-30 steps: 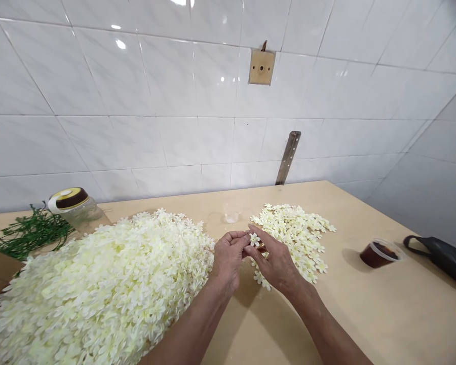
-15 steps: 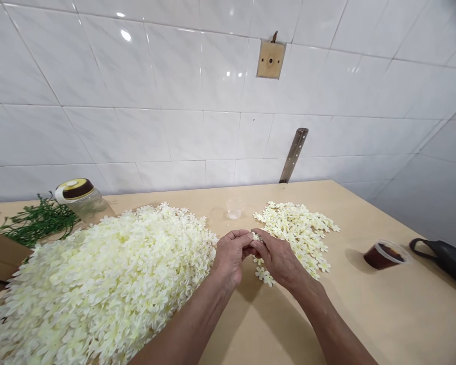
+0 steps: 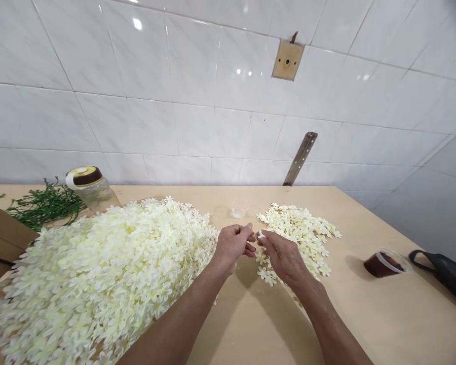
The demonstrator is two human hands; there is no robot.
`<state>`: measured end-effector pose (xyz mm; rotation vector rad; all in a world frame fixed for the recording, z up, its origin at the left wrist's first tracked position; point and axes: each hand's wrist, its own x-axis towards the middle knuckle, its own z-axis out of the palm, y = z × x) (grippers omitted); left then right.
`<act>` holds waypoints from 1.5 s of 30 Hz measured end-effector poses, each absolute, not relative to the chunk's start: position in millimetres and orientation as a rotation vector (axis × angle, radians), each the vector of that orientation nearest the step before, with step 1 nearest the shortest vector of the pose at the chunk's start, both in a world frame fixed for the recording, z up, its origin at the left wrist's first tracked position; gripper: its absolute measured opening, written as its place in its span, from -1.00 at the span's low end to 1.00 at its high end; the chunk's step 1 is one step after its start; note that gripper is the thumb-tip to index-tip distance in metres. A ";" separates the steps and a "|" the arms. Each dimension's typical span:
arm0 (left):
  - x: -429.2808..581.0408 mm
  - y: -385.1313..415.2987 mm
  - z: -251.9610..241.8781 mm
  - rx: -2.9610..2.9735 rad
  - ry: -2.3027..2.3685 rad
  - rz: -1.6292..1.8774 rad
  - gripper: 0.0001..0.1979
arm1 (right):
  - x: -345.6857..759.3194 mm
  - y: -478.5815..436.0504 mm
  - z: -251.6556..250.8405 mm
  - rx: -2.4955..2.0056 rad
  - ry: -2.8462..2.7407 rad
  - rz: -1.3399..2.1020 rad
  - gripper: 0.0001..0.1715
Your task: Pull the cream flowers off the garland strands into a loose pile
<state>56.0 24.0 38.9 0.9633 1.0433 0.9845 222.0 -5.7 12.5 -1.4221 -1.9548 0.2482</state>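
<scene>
Pinching flower (image 3: 261,234): right grip (image 3: 287,257) | left grip (image 3: 231,246): can't tell | plastic cup (image 3: 406,264): dark liquid (image 3: 377,266)

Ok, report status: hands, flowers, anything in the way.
Right hand pinches what looks like a white flower; left hand just beside, grip unclear. Flower heap left, smaller pile right. Clear cup beyond hands, seemingly not obstructing.

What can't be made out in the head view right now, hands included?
All in the head view:
White piece pinched by the right hand: too small to tell its shape.
What the left hand holds, if anything: hidden by its fingers.
Black object: cut off by the right edge.
Brown box: cut off by the left edge.
</scene>
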 end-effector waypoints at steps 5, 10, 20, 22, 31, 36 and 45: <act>55.2 23.4 36.5 0.978 0.994 0.928 -0.60 | 211.0 -8.4 14.5 -1.317 -1.998 0.348 -0.58; 55.8 21.7 36.9 1.041 0.917 0.900 -0.54 | 210.3 -13.7 20.4 -1.358 -1.961 0.456 -0.55; 68.5 14.8 26.6 0.740 0.775 0.979 -0.70 | 208.7 -11.2 18.5 -1.240 -1.795 0.248 -0.62; 71.7 13.7 23.9 0.658 0.771 0.988 -0.72 | 211.2 -9.0 16.7 -1.201 -1.845 0.178 -0.60; 76.6 9.5 19.9 0.603 0.748 0.959 -0.77 | 221.4 -12.8 25.0 -1.381 -1.907 0.326 -0.59; 77.7 6.4 20.5 0.740 0.872 1.040 -0.75 | 228.7 -9.6 24.3 -1.380 -1.778 0.334 -0.64; 76.3 5.9 26.8 0.755 0.835 0.948 -0.67 | 218.8 -10.4 22.4 -1.493 -1.844 0.237 -0.58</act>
